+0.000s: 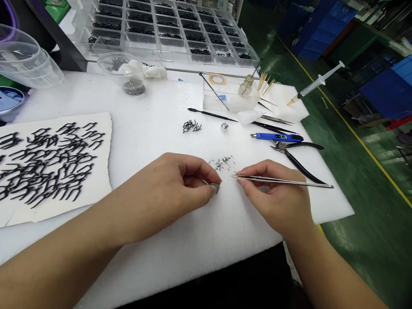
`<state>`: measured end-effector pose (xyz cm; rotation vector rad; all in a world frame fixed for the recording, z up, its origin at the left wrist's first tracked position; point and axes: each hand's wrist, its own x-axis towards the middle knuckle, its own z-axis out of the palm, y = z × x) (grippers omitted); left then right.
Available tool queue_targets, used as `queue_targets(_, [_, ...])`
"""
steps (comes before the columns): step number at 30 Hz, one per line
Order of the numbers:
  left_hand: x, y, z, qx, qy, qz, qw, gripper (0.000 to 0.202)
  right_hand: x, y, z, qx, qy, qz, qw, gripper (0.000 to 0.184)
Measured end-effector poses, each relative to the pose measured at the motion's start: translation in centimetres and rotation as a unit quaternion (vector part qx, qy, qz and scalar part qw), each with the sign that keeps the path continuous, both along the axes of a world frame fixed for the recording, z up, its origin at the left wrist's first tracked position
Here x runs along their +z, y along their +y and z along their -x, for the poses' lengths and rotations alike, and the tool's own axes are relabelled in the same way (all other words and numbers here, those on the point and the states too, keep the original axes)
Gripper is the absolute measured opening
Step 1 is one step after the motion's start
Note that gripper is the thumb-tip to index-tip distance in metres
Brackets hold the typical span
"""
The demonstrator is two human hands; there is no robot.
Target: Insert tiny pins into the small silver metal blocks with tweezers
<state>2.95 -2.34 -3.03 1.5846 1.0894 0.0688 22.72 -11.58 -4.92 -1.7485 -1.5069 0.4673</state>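
My left hand [174,193] is closed in a pinch over the white foam surface. Something small and grey-green shows at its thumb tip, but I cannot make out whether it is a held piece or the nail. In my right hand [277,201] is a pair of metal tweezers [286,180], with the points facing left towards the left fingertips, a short gap apart. Tiny dark bits [223,162] lie scattered just beyond both hands. Farther back sit a small pile of black bent pieces [192,125] and a little clear cube [224,126].
Blue utility knife [280,137], cutting pliers [289,154] and a syringe [317,83] lie at the right. Behind stands a compartment box [174,45] of black pieces. A plastic cup [120,83] is back left; a white sheet [107,150] bears rows of black bent pieces.
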Motion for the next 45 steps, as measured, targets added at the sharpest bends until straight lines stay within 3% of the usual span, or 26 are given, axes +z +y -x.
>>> queue_targets(19, [-0.3,-0.4,-0.1,-0.004,0.018,-0.012,1.0,0.023,0.1,0.3,0.1,-0.005,0.007,-0.011,1.0,0.006])
queue_targets(25, [0.1,-0.6,-0.4,-0.004,0.023,-0.035,0.999,0.022,1.1,-0.6,0.6,0.017,0.069,-0.004,0.997,0.008])
queue_targets(31, [0.4,-0.8,-0.7,0.023,0.013,-0.027,0.999,0.015,1.5,-1.7,2.4,0.048,0.106,-0.05,0.992,0.016])
queue_targets(45, [0.4,-0.9,-0.7,0.023,-0.018,-0.034,0.999,0.008,1.3,-1.8,3.0,0.059,0.076,-0.045,0.994,0.021])
